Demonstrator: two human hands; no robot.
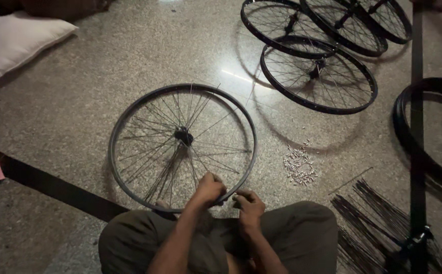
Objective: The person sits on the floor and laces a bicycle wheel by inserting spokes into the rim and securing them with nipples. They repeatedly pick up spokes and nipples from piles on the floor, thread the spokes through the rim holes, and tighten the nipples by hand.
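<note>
While the person sits cross-legged on the speckled floor (79, 101), a bicycle wheel (182, 147) lies flat in front of the knees, its near rim touching both hands. The left hand (208, 190) has its fingers curled together over a spoke at the rim; the right hand (250, 203) pinches its fingers closed just beside the rim, on what cannot be told. A heap of small pale nipples (299, 166) lies near, loose spokes (378, 218) farther right, finished wheels (318, 76) beyond.

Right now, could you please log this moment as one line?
left hand: on rim | right hand: at rim edge | hub: centre, spokes loose | nipples: heap, right
</note>
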